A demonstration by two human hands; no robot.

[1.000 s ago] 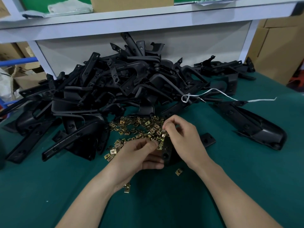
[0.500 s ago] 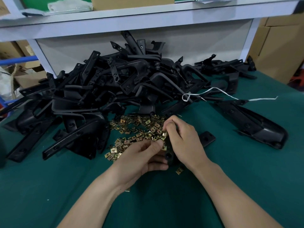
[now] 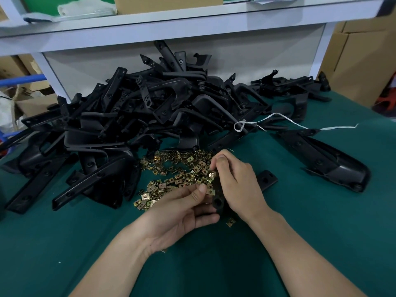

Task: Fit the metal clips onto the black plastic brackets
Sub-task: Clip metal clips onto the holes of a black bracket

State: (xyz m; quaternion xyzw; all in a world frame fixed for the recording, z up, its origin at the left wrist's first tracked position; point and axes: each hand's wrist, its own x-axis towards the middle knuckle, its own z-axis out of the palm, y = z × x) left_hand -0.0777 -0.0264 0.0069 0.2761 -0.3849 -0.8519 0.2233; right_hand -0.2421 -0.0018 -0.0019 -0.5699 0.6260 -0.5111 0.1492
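Observation:
A black plastic bracket [image 3: 218,202] lies between my hands, its far end [image 3: 265,179] sticking out past my right hand. My left hand [image 3: 184,211] grips the bracket's near part, palm up, thumb by a brass clip [image 3: 210,191]. My right hand [image 3: 237,183] pinches a brass metal clip [image 3: 212,175] against the bracket's upper edge. A loose heap of brass clips [image 3: 177,168] covers the green table [image 3: 85,243] just beyond my hands.
A big pile of black brackets [image 3: 150,116] fills the table's back and left. One long black bracket [image 3: 325,159] lies at the right, with a white string [image 3: 300,125] across it. A single clip [image 3: 231,222] lies by my right wrist. A white shelf [image 3: 192,22] stands behind.
My left hand has crept slightly forward and right along the bracket, its thumb closer to the right hand. My right hand keeps pinching the clip at the same spot.

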